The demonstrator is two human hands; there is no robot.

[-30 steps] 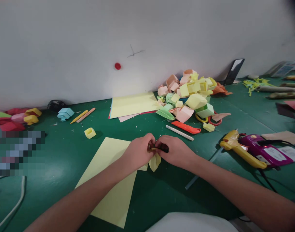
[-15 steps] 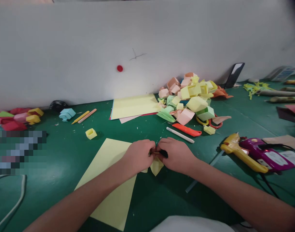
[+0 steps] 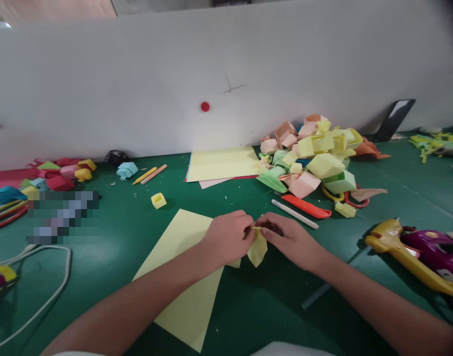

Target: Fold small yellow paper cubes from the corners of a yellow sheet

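Note:
A small folded piece of pale yellow paper [image 3: 257, 251] hangs between my hands, above the green table. My left hand [image 3: 229, 238] is closed on its left side, with the fingertips mostly hidden. From the right, my right hand [image 3: 291, 240] pinches the paper's top edge near the thumb tip, its other fingers curved with a gap beneath. Under my left forearm lies a large pale yellow sheet [image 3: 185, 291]. Beyond my left hand sits a small yellow paper box [image 3: 158, 200].
Folded paper shapes [image 3: 315, 158] are heaped at the back right. In front of them lie an orange-red cutter [image 3: 307, 206] and a white pen [image 3: 295, 214]. A yellow glue gun [image 3: 407, 252] with a glue stick rests at the right. Stacked sheets [image 3: 222, 165] lie by the wall.
The view has swung left, so the table's things appear farther right. My right hand's fingers have loosened and spread somewhat, and more of the folded paper shows.

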